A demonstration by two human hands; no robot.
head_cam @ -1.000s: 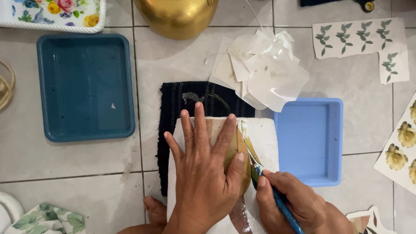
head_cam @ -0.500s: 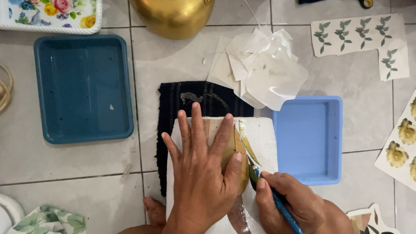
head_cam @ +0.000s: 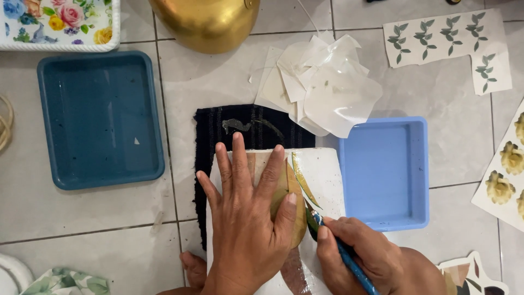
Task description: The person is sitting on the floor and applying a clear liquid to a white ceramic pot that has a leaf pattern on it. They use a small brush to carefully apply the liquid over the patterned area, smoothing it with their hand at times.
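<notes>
While pressed flat on white ceramic piece (head_cam: pixel 322 180), left hand (head_cam: pixel 248 218) fingers spread apart over tan decal (head_cam: pixel 284 191) | right hand (head_cam: pixel 360 257) fingers clamped on blue-handled brush (head_cam: pixel 349 262), tip at green leaf decal (head_cam: pixel 303 183) | piece atop dark cloth (head_cam: pixel 240 128) on tiled floor (head_cam: pixel 109 218), light blue tray (head_cam: pixel 385 172) just beside, dark blue tray (head_cam: pixel 98 117) farther left.

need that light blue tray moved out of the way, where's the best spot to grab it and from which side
Probably by the right rim of the light blue tray, coming in from the right. It sits flat on the tiled floor with a raised lip all round, open side up. Its left edge lies beside the white piece under the left hand and right hand, and clear film scraps overlap the top left corner.
</notes>
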